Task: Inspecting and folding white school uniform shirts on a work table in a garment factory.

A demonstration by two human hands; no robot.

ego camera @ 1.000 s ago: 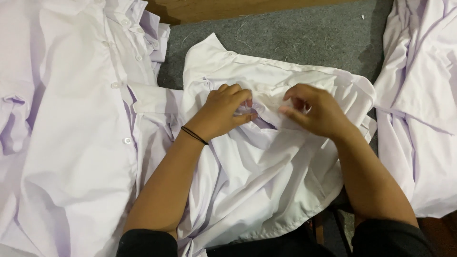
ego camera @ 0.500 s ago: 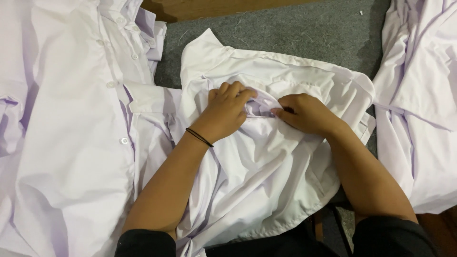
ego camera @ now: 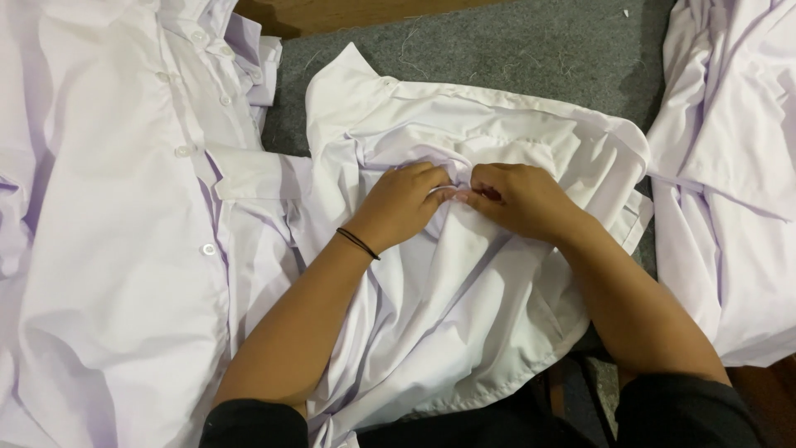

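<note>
Lower frame: two forearms in black sleeves extend upward from the bottom edge. The left wrist carries a thin black band (ego camera: 358,243).

Centre frame: the shirt (ego camera: 464,315), white, lies crumpled on the grey mat (ego camera: 497,58). The left hand (ego camera: 402,206) is curled, fingertips pinching a fold of the shirt near its collar. The right hand (ego camera: 518,199) is likewise curled, fingertips gripping the same fold. The two hands touch at the fingertips.

Left of frame: a second white shirt (ego camera: 108,249), buttons visible, lies spread out.

Right of frame: a third white garment (ego camera: 738,166).

Upper edge: a strip of wooden surface (ego camera: 348,12).
</note>
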